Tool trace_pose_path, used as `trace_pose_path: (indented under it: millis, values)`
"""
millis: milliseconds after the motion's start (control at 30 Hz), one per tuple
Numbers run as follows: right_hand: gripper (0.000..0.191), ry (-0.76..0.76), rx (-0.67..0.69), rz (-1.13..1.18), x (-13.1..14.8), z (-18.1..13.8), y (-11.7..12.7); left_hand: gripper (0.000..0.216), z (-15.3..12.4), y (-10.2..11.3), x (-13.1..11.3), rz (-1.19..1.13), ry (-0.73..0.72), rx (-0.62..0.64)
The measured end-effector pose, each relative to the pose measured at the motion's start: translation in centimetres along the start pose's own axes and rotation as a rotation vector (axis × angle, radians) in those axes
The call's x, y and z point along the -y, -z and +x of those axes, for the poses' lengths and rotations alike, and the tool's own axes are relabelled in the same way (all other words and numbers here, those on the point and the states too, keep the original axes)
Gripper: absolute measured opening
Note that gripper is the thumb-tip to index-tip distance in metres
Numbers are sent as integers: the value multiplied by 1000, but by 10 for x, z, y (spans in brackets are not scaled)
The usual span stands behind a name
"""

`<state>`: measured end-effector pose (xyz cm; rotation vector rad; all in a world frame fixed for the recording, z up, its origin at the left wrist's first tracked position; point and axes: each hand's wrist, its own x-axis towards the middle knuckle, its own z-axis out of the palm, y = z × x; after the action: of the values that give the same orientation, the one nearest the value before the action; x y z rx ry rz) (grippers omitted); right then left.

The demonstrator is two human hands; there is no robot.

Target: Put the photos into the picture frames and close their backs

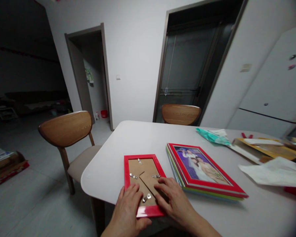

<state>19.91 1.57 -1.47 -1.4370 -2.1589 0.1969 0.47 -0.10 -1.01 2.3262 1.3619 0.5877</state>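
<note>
A red picture frame lies face down on the white table, its brown backing board and metal clips showing. My left hand rests on the frame's near left corner, fingers flat and together on the backing. My right hand lies on the near right part, fingers stretched out flat by a metal clip. Neither hand grips anything. To the right of the frame sits a stack of picture frames, the top one red with a photo of two people facing up.
Papers, a yellowish envelope and a teal packet lie at the table's right. A wooden chair stands at the left, another chair at the far side. Doorways and a white fridge are behind.
</note>
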Motion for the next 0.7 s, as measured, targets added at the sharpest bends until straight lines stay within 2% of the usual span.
trace_pose_path:
  millis: [133, 300, 533, 700]
  values:
    - [28, -77, -21, -47, -8, 15, 3, 43, -2, 1, 1, 9, 12, 9]
    - [29, -113, 1, -96, -11, 27, 3, 38, 0, 1, 0, 35, 24, 37]
    - [29, -103, 54, -89, -15, 26, -4, 35, -1, 4, -8, 68, 78, 61]
    - [31, -104, 58, -90, -16, 23, -2, 31, -2, 2, -5, 65, 71, 61]
